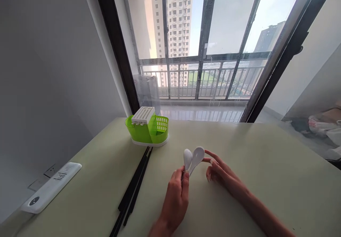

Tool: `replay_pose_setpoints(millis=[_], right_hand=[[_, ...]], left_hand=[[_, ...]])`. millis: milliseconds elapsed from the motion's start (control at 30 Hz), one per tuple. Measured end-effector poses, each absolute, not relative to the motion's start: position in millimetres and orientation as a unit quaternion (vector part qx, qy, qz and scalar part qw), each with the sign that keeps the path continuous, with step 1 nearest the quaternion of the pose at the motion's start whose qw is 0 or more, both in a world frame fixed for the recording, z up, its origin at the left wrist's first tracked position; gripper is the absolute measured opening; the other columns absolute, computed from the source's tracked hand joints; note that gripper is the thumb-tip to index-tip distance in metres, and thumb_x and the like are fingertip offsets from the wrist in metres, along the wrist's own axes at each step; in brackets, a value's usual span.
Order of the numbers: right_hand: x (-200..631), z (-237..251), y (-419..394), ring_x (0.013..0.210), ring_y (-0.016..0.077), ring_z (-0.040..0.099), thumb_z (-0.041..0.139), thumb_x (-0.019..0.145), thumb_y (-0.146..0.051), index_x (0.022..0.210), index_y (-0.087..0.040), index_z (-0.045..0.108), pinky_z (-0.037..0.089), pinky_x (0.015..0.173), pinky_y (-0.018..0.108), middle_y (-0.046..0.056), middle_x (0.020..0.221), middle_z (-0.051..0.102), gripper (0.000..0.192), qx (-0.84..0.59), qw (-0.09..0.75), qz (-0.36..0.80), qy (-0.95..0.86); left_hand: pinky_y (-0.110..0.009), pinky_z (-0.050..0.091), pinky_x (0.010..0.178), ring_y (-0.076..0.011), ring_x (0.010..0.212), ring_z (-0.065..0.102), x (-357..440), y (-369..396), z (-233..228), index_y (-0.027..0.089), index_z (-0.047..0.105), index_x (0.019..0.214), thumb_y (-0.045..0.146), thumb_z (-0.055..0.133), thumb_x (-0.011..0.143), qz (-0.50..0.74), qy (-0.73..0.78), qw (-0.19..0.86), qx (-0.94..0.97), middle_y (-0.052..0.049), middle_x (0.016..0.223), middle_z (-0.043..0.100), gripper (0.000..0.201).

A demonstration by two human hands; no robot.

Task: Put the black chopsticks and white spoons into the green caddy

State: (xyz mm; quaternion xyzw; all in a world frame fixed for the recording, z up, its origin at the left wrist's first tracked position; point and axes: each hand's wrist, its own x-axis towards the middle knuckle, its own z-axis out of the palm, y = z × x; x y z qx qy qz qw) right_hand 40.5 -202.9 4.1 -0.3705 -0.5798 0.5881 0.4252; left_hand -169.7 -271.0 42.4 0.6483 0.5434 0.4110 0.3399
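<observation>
Two white spoons [194,158] up over the middle of the table [266,180], bowls fanned apart. The left hand [174,198] is closed round their handles. The right hand [218,171] is half open, index fingertip touching the right-hand spoon's bowl. One green caddy [147,127] sits well back near the window, one white slotted insert [143,115] on top. Black chopsticks [134,187] lie in a bundle to the left; the count can't be made out. One white remote [50,187] is at the left edge, its print too small to read.
</observation>
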Motion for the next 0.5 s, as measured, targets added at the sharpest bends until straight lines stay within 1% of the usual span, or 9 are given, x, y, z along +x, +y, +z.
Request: replay_pose_setpoints(millis=[67,100,133,233,267,300,400,500], right_hand=[[42,2,-203,0.069,0.0170,0.061,0.046,0.097,-0.068,0.156,-0.027,0.028,0.045,0.060,0.028,0.006,0.094,0.069,0.074,-0.369,0.433,0.608,-0.553],[42,2,-203,0.069,0.0174,0.062,0.046,0.097,-0.068,0.157,-0.027,0.025,0.045,0.061,0.029,0.004,0.090,0.069,0.076,-0.368,0.435,0.615,-0.545],[42,2,-203,0.069,0.0172,0.062,0.046,0.097,-0.068,0.158,-0.028,0.023,0.045,0.062,0.029,0.004,0.092,0.069,0.077,-0.367,0.436,0.619,-0.540],[41,6,-205,0.070,0.0155,0.065,0.048,0.097,-0.067,0.155,-0.031,0.027,0.046,0.062,0.028,0.007,0.114,0.066,0.072,-0.361,0.440,0.627,-0.532],[41,7,-205,0.071,0.0154,0.065,0.047,0.097,-0.067,0.154,-0.031,0.029,0.046,0.062,0.028,0.007,0.117,0.066,0.070,-0.360,0.441,0.630,-0.529],[40,8,-206,0.071,0.0156,0.065,0.047,0.097,-0.066,0.152,-0.030,0.032,0.046,0.062,0.028,0.007,0.114,0.066,0.067,-0.360,0.440,0.631,-0.527],[40,8,-206,0.070,0.0171,0.065,0.046,0.098,-0.066,0.148,-0.027,0.038,0.047,0.062,0.028,0.003,0.092,0.068,0.064,-0.365,0.439,0.627,-0.531],[39,4,-204,0.065,0.0172,0.063,0.046,0.097,-0.067,0.145,-0.023,0.040,0.044,0.058,0.027,0.000,0.075,0.067,0.065,-0.373,0.433,0.611,-0.547]], left_hand=[[-0.034,0.049,0.095,-0.0226,0.106,0.064,-160,-267,35,0.018,0.060,0.130,0.042,0.033,0.108,0.401,0.518,0.356,0.667,-0.013,0.122,0.068,0.042],[-0.034,0.049,0.095,-0.0223,0.104,0.064,-157,-266,32,0.019,0.060,0.130,0.041,0.032,0.108,0.397,0.509,0.361,0.673,-0.013,0.122,0.069,0.041],[-0.033,0.049,0.094,-0.0220,0.103,0.064,-154,-266,29,0.019,0.060,0.130,0.040,0.032,0.108,0.393,0.503,0.364,0.678,-0.012,0.121,0.069,0.040],[-0.031,0.048,0.092,-0.0210,0.101,0.065,-151,-267,23,0.022,0.059,0.131,0.037,0.033,0.109,0.381,0.500,0.356,0.692,-0.010,0.120,0.069,0.038],[-0.030,0.049,0.091,-0.0207,0.100,0.065,-151,-268,22,0.022,0.059,0.131,0.037,0.032,0.109,0.375,0.503,0.347,0.697,-0.009,0.118,0.069,0.037],[-0.030,0.049,0.090,-0.0206,0.098,0.065,-151,-269,21,0.023,0.059,0.130,0.036,0.032,0.109,0.368,0.507,0.337,0.703,-0.008,0.115,0.070,0.036],[-0.030,0.050,0.085,-0.0206,0.092,0.067,-152,-272,19,0.025,0.060,0.128,0.034,0.032,0.109,0.343,0.525,0.305,0.717,-0.007,0.106,0.070,0.035],[-0.030,0.052,0.085,-0.0206,0.091,0.068,-151,-274,19,0.024,0.059,0.129,0.032,0.032,0.108,0.325,0.533,0.280,0.729,-0.006,0.105,0.070,0.035]])
